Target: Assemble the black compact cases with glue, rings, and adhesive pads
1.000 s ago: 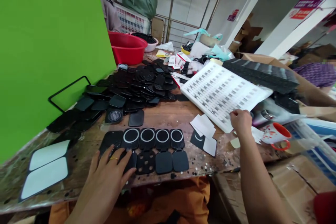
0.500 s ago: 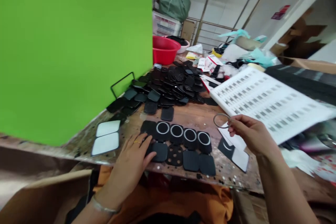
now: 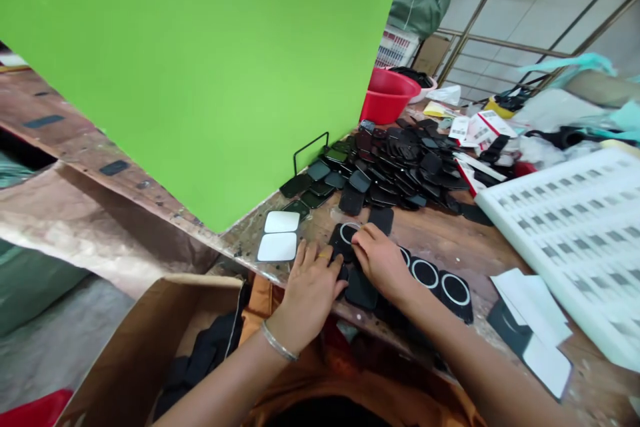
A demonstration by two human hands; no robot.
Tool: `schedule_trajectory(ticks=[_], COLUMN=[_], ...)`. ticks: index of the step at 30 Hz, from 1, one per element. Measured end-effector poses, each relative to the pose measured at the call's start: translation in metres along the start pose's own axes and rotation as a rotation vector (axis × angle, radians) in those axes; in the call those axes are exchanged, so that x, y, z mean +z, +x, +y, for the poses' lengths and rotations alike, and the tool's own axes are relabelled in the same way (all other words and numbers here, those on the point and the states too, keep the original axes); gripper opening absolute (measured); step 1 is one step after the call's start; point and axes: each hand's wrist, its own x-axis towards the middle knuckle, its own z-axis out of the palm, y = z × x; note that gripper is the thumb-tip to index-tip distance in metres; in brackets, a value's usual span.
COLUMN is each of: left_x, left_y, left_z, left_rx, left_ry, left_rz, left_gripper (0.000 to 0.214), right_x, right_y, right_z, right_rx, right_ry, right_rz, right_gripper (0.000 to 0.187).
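My right hand (image 3: 383, 261) pinches a thin pale ring (image 3: 342, 235) over a square black pad (image 3: 337, 238), the leftmost in a row. The fingertips hide part of the ring. My left hand (image 3: 311, 283), with a yellow ring on one finger, lies with its fingers stretched out at the pad's lower left edge. Farther right in the row, black pads carry white rings (image 3: 456, 289), partly behind my right wrist. More black squares (image 3: 361, 288) lie in front of them, partly covered by my right hand and forearm.
A white two-panel sheet (image 3: 278, 247) lies left of my hands. Behind them is a heap of black pads (image 3: 400, 163), then a red basin (image 3: 390, 97). A tall green panel (image 3: 200, 80) bounds the left. On the right are loose papers (image 3: 533, 307) and a white printed board (image 3: 565, 247).
My right hand has moved left with the ring, from beside the papers to the leftmost pad. The view has turned left. My left hand stays at the row's left end.
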Motion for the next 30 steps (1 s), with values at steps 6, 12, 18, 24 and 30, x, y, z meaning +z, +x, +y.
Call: schedule_trajectory(ticks=[6,12,18,24,30], left_x=[0.001,0.001,0.002,0.006,0.012], left_y=[0.0,0.0,0.002,0.001,0.007], left_z=[0.002,0.003,0.001,-0.004,-0.004], left_rx=[-0.016,-0.01,0.0,0.034,0.129], left_ry=[0.001,0.013,0.025,0.035,-0.037], left_rz=[-0.025,-0.02,0.0,0.001,0.137], left_gripper=[0.038,0.039,0.038,0.041,0.039], right_x=[0.014,0.016,0.006,-0.023,-0.052], right_y=[0.009,0.01,0.002,-0.04,-0.109], right_z=[-0.005,0.0,-0.005,-0.004,0.051], right_rx=[-0.047,-0.014,0.058,0.117,0.369], right_ry=[-0.242,-0.233,-0.12,0.084,0.088], right_rz=[-0.125,-0.148,-0.115,0.027,0.275], right_gripper=[0.019,0.02,0.024,0.019,0.014])
